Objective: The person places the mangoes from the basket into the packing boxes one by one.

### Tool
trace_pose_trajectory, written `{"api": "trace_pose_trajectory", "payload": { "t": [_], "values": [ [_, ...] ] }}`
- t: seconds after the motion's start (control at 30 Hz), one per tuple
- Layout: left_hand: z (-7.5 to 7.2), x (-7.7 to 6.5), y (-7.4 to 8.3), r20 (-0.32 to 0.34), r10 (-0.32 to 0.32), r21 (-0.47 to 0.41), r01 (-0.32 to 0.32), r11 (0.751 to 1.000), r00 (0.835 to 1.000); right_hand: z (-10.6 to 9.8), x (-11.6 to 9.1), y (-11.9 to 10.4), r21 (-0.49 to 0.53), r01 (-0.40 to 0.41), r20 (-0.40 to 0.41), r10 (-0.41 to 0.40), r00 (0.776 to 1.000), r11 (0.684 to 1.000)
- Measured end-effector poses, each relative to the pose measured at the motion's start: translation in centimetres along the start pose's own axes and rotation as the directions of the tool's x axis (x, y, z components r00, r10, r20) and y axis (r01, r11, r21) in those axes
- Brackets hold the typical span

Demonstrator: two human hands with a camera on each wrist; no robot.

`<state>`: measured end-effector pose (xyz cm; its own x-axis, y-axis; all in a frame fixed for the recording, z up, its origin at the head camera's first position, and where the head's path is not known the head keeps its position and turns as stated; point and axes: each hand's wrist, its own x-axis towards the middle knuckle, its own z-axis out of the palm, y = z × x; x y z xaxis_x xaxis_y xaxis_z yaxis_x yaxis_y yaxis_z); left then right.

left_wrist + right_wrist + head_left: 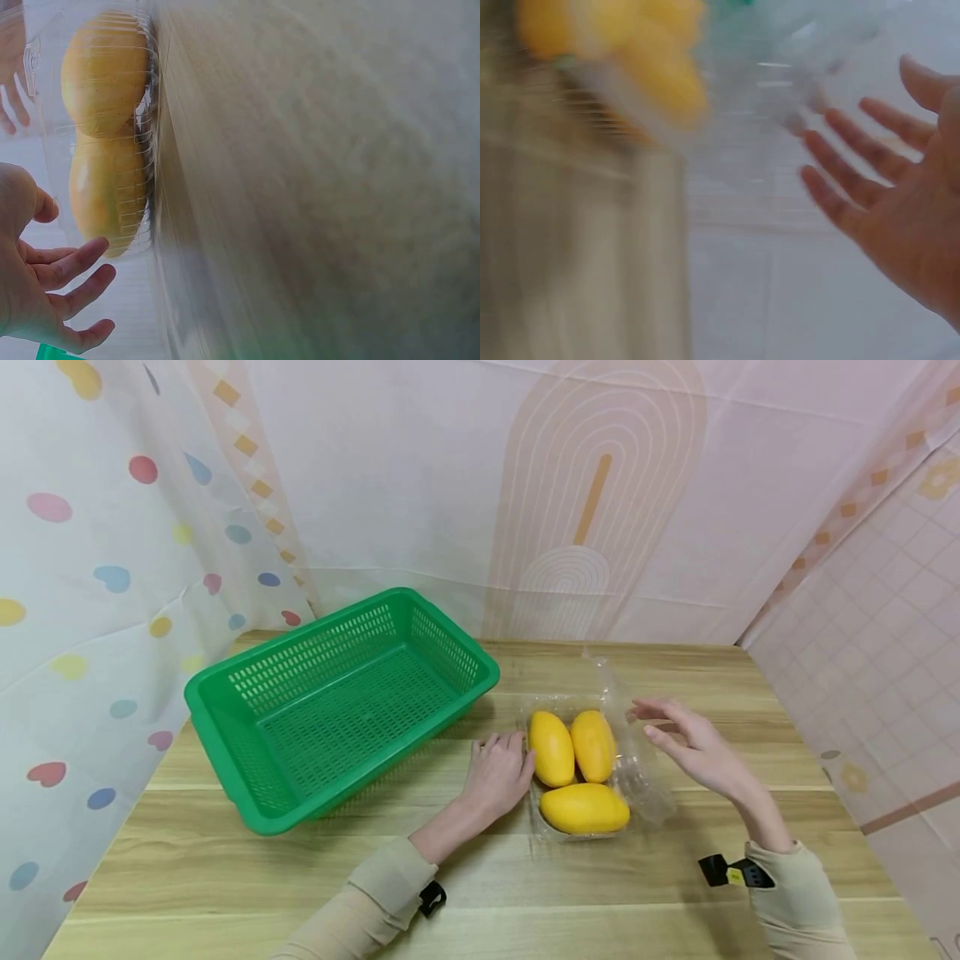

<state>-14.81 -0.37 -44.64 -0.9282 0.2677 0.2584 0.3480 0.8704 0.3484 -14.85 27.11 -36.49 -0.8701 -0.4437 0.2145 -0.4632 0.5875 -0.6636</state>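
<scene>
Three yellow mangoes lie in a clear plastic clamshell box on the table. Its clear lid stands open along the right side. My left hand is at the box's left side, fingertips close to its wall. The left wrist view shows that hand with fingers loosely bent and spread, and the mangoes through the ribbed wall. My right hand hovers right of the lid, holding nothing. In the blurred right wrist view its fingers are spread and nearly straight.
A green perforated plastic basket stands on the wooden table, left of the box, with its bare bottom showing. Patterned curtains hang behind the table and at both sides.
</scene>
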Motion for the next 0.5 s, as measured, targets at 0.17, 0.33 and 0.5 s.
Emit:
{"api": "trace_pose_trajectory", "payload": {
  "t": [0.17,0.33,0.5],
  "values": [
    [-0.1,0.1,-0.1,0.019,-0.013,-0.019,0.014,1.0,1.0,2.2,0.1,1.0,-0.069,0.026,-0.007,-0.026,1.0,0.997],
    [-0.3,0.1,-0.2,0.026,-0.017,-0.05,0.018,0.999,1.0,3.7,0.2,1.4,-0.088,0.079,0.001,-0.079,0.997,0.993],
    [-0.4,0.1,-0.2,0.035,-0.026,-0.092,0.029,0.995,0.999,4.7,0.2,1.3,-0.172,0.12,0.006,-0.121,0.993,0.978]
  ]
}}
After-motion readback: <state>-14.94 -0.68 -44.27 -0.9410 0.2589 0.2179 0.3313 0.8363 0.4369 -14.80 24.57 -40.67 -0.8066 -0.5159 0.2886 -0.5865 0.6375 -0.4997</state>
